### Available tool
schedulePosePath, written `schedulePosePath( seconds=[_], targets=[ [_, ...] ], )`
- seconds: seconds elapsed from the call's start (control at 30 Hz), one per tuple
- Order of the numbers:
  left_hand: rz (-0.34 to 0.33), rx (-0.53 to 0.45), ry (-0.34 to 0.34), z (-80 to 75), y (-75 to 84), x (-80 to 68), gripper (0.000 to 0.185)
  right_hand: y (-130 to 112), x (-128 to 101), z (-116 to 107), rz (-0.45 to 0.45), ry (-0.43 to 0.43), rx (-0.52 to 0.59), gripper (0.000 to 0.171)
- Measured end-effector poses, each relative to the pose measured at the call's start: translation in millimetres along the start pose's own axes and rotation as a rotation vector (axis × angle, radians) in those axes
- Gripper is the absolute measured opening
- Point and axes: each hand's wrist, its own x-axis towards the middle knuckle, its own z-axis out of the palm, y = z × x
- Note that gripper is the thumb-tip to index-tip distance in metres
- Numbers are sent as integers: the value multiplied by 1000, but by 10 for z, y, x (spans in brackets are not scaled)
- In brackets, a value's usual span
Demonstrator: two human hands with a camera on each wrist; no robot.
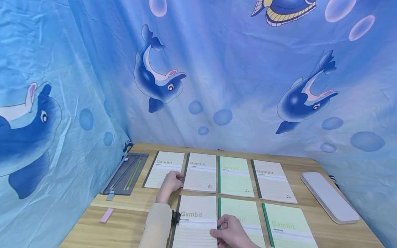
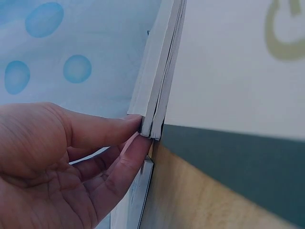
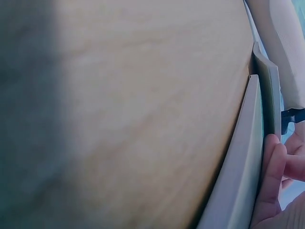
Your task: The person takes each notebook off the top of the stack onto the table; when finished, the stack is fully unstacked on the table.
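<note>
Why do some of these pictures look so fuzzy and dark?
Head view: bright, even light, sharp notebooks, with the curtain bending toward the edges. Left wrist view: the camera sits very close, so the left hand and notebook corner look sharp while the big letter is blurred. Right wrist view: very blurry, with a dark shadow over the left part of the table.

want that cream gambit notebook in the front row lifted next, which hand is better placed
Right, probably. The right hand already touches the right edge of the cream front-row notebook; the left hand is up at the back-row cream notebook.
</note>
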Motion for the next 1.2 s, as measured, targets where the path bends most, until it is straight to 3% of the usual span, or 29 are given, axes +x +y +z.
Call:
schedulePosePath(
  seconds=[0.77,1.2],
  targets=[
    [-10,-4,-6,3,-9,-4,37,12,-8,-25,-18,-36,11,28],
    [-23,-1,-10,9,-15,24,39,-97,105,-250,-59,43,-22,34]
  ],
)
